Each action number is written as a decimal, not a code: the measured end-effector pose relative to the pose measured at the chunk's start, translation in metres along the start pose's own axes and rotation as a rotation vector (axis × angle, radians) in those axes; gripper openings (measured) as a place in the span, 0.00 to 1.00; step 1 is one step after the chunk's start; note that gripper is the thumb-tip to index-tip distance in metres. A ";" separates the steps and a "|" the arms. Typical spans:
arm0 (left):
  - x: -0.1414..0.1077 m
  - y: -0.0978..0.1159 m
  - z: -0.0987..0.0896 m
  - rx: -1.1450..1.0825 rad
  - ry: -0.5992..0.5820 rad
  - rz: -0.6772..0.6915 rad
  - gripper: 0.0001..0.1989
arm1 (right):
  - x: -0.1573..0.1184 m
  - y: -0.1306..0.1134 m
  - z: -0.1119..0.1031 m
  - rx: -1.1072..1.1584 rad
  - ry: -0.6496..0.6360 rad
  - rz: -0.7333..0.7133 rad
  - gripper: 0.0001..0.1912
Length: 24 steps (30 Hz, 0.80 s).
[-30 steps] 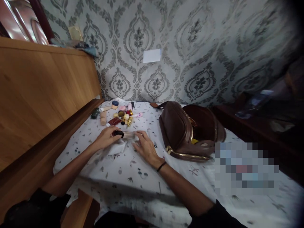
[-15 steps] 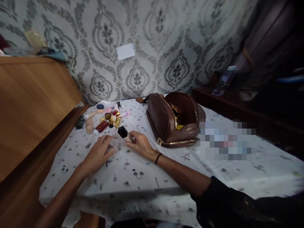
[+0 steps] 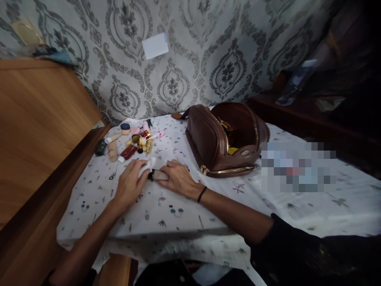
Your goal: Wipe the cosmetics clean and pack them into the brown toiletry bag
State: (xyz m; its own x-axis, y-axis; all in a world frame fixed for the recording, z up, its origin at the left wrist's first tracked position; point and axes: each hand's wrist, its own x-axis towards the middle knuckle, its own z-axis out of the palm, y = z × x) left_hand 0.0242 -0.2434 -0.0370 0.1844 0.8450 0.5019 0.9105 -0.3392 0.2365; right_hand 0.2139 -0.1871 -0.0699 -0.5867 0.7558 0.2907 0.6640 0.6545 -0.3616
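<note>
My right hand point(image 3: 180, 179) is closed on a small beige bottle point(image 3: 160, 175) with a black cap, which lies on its side just above the patterned cloth. My left hand point(image 3: 130, 183) is closed on a white wad point(image 3: 151, 162), perhaps tissue, and its fingertips meet the bottle's black end. Behind my left hand, several cosmetics lie in a loose group, among them a dark red tube point(image 3: 127, 152), a beige bottle point(image 3: 112, 151) and a jar with a blue lid point(image 3: 125, 128). To the right stands an open brown bag point(image 3: 205, 139) with a yellow item point(image 3: 232, 151) inside.
The patterned cloth point(image 3: 184, 218) covers the surface. A wooden cabinet point(image 3: 44, 119) borders it on the left, and a patterned wall stands behind. At the right back, a clear bottle point(image 3: 293, 85) rests on a dark ledge. A blurred-out patch lies right of the bag.
My left hand has moved in to the bottle's capped end, and a white wad now shows at its fingers. The bottle has turned to lie nearly level in my right hand. The view has shifted slightly.
</note>
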 end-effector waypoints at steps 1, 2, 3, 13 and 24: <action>0.002 0.002 0.007 0.042 -0.034 0.043 0.12 | 0.000 0.000 0.000 -0.017 -0.005 -0.012 0.15; 0.003 0.004 0.015 0.093 -0.067 0.080 0.11 | 0.000 -0.001 0.001 -0.028 -0.009 -0.015 0.15; 0.004 0.004 0.022 0.144 -0.092 0.108 0.12 | 0.000 -0.001 0.001 -0.031 -0.012 -0.013 0.15; -0.001 -0.023 0.024 0.239 -0.073 -0.038 0.14 | -0.001 0.003 0.005 0.026 -0.017 -0.017 0.16; -0.013 -0.017 0.026 0.229 -0.009 0.069 0.13 | -0.002 0.002 0.004 0.065 0.003 -0.018 0.14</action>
State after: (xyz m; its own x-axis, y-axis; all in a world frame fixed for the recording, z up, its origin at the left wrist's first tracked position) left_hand 0.0157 -0.2375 -0.0695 0.2510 0.8271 0.5029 0.9557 -0.2942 0.0068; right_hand 0.2146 -0.1868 -0.0749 -0.5968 0.7441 0.3002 0.6220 0.6654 -0.4128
